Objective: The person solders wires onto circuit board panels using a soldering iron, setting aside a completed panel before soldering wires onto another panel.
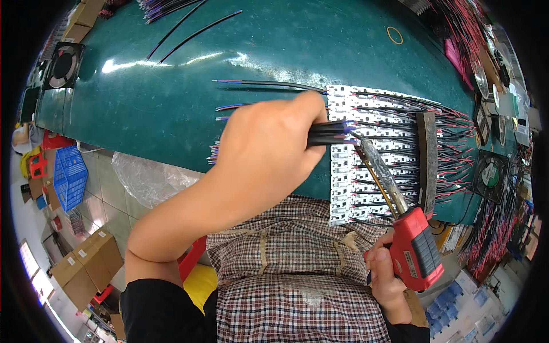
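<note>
1 soldering gun [416, 250], 2 fans [63, 65], 1 rubber band [401, 37] and 1 bar [427, 164] show.

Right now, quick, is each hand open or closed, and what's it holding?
Left hand: closed, holding a bundle of black wires.
Right hand: closed, holding a red soldering gun.

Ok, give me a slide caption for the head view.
Left hand holding black wires, right hand gripping a red soldering gun, its tip near the wire ends, above white circuit boards.
</note>
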Tool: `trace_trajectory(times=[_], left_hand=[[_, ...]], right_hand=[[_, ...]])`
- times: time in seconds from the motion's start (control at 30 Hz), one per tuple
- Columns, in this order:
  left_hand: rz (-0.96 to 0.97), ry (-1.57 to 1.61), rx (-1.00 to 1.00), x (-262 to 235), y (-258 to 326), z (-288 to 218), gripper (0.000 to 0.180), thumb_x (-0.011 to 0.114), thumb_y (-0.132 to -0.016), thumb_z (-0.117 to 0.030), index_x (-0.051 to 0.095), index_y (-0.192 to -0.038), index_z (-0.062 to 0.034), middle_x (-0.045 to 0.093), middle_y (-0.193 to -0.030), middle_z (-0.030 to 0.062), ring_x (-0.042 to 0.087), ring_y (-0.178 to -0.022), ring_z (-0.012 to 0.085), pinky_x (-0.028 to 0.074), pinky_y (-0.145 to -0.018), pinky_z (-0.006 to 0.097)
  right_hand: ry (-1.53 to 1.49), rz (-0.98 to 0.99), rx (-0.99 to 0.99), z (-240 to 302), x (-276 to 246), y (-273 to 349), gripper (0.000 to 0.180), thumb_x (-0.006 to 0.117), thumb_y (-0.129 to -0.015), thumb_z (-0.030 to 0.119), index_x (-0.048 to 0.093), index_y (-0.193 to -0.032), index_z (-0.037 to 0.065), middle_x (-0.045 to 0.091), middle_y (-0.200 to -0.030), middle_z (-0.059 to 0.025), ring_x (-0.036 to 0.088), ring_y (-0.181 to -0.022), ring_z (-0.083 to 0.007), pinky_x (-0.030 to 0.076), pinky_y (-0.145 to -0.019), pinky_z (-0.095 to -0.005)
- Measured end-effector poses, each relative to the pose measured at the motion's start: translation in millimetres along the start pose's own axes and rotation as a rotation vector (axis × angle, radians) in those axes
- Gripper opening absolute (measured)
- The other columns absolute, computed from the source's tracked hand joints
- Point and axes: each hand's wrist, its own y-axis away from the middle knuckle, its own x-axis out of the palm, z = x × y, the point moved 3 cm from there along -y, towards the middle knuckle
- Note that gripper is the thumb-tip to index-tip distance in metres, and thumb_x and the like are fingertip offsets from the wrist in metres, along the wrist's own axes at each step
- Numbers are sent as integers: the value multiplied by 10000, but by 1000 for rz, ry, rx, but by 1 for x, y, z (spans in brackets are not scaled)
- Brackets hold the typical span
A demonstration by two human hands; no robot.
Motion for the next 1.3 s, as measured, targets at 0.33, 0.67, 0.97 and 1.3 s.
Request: trace_trajectory(times=[0.33,0.67,0.97,1.3], left_hand=[[10,-116,75,21,5,6,228,817,-683,-69,647,-823,-8,673,-768,144,674,-716,344,523,-635,417],[26,-140,97,23,3,3,240,818,-670,-62,645,-829,-12,667,-770,140,665,-714,353,524,-638,429],[58,-169,116,22,1,0,214,794,-696,-75,619,-802,-9,654,-757,151,656,-711,371,514,-634,449],[104,-178,77,22,-2,0,186,778,-701,-67,638,-809,-10,659,-757,153,660,-716,367,519,-650,450]], right_hand=[[149,100,147,-6,-2,-2,163,722,-891,47,708,-1050,14,722,-888,-92,707,-768,-234,566,-709,-360],[-15,97,189,2,6,-13,118,723,-875,15,702,-989,-9,730,-900,-110,715,-796,-233,569,-727,-338],[40,72,113,2,6,-10,142,736,-880,42,713,-1013,1,738,-912,-101,723,-806,-238,576,-732,-347],[52,74,242,-4,3,-2,185,740,-885,60,715,-1059,5,748,-955,-107,730,-860,-239,577,-780,-358]])
